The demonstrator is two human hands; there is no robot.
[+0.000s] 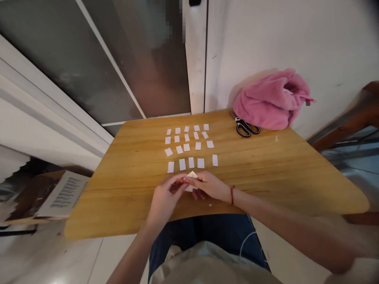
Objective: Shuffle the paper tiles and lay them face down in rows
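My left hand point(171, 189) and my right hand point(209, 184) meet over the near part of the wooden table point(124, 185). Between their fingertips is a small white piece of paper point(192, 174), partly covered by the fingers. Both hands are closed on it, thumbs on top. More white shows beneath the fingers; whether it is the same piece I cannot tell. Just beyond my hands, several small white paper pieces point(191, 162) lie flat in four rough rows. A red string bracelet point(232, 195) circles my right wrist.
Scissors with black and white handles point(243, 128) lie at the back right, against a pink plush bag point(271, 100). Tiny paper scraps point(276, 138) dot the tabletop. A cardboard box point(56, 197) stands left of the table. A glass-panelled door point(142, 59) and white wall point(284, 35) are behind.
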